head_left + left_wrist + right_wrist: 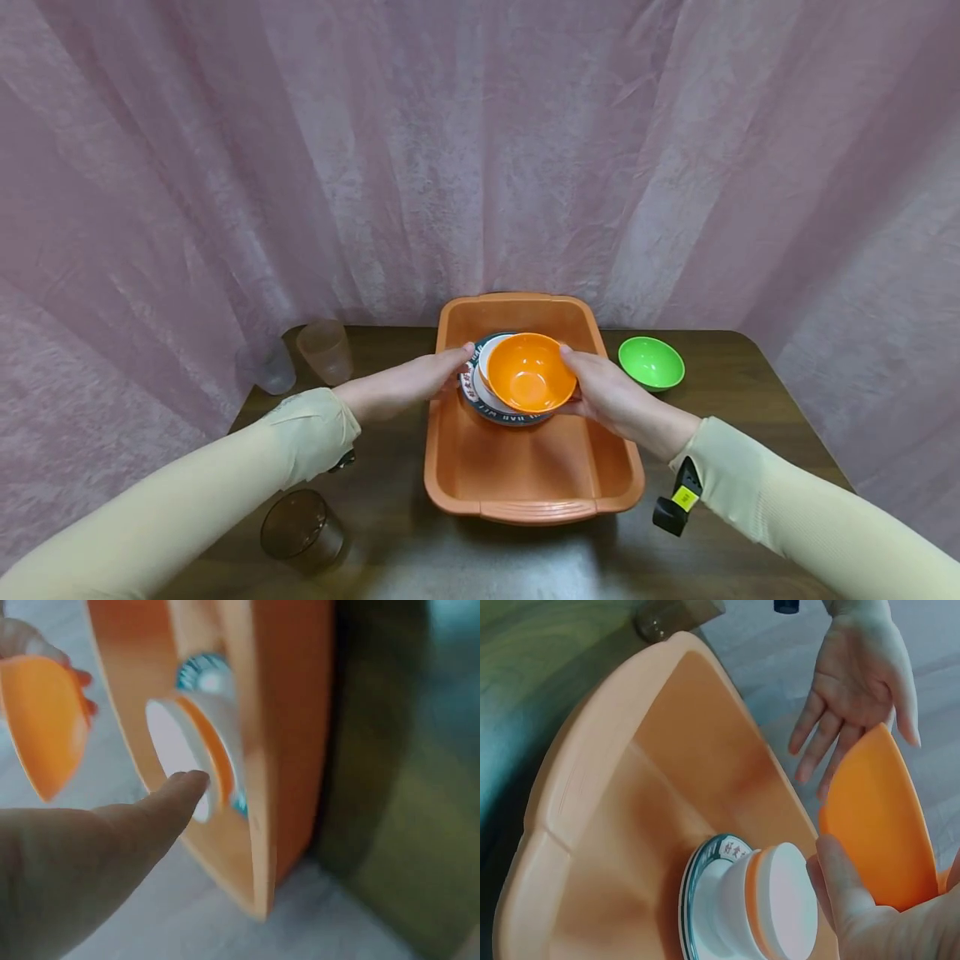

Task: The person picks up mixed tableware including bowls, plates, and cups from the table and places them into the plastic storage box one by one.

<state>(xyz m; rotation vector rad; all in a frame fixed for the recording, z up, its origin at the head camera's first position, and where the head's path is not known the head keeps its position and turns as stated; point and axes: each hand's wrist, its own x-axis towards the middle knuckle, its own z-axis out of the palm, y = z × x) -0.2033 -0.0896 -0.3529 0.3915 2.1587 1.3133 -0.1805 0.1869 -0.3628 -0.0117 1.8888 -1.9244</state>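
My right hand (611,393) grips an orange bowl (528,379) by its right side, thumb at the rim, and holds it over a stack in an orange-brown plastic tub (517,479). Opposite, my left hand (431,377) has its fingers extended; the right wrist view shows its palm bare and apart from the bowl. Inside the tub, a plate (474,397) with a dark green lettered rim lies under the stack. On it are stacked white bowls (791,904) with an orange one (756,900) between them. In the head view, the held bowl hides much of this stack.
A green bowl (651,363) sits right of the tub on the dark wooden table (742,392). Several clear tumblers stand left: a brownish glass (303,533) near the front, a pinkish cup (326,352) and a clear cup (267,367) further back. A pink curtain (480,167) hangs behind.
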